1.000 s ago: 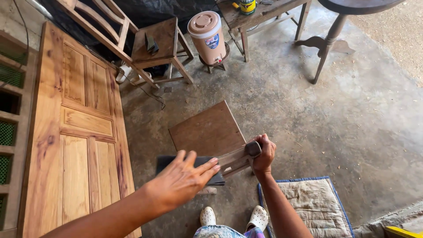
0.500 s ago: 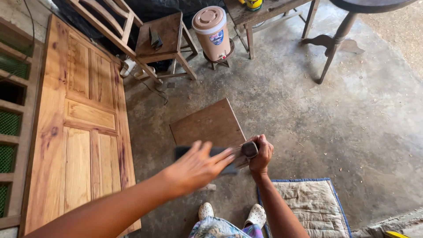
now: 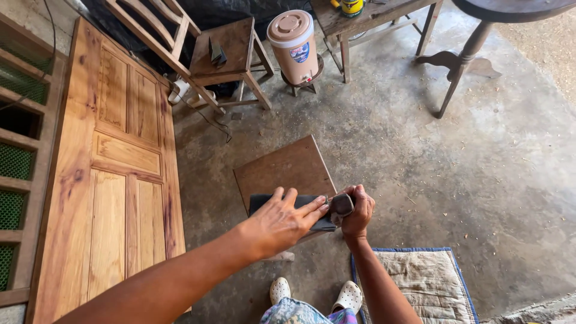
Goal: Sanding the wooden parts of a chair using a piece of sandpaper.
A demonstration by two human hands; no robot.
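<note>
— What's the biggest thing with a label?
— The tan water cooler (image 3: 293,45), blue sticker in front. A small yellow can (image 3: 351,7) sits behind.
— The hands?
— The left hand (image 3: 281,221), waving before, now lies flat on the dark sheet (image 3: 264,201) over the board (image 3: 285,171). The right hand (image 3: 358,211) grips its roll end.

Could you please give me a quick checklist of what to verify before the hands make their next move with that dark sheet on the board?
1. Left hand flat on the dark sheet: ok.
2. Right hand gripping the rolled end of the sheet: ok.
3. Sheet lying on the brown board: ok.
4. Board steady on its support: cannot tell, support hidden.
5. Feet in white shoes away from the mat: ok.
</note>
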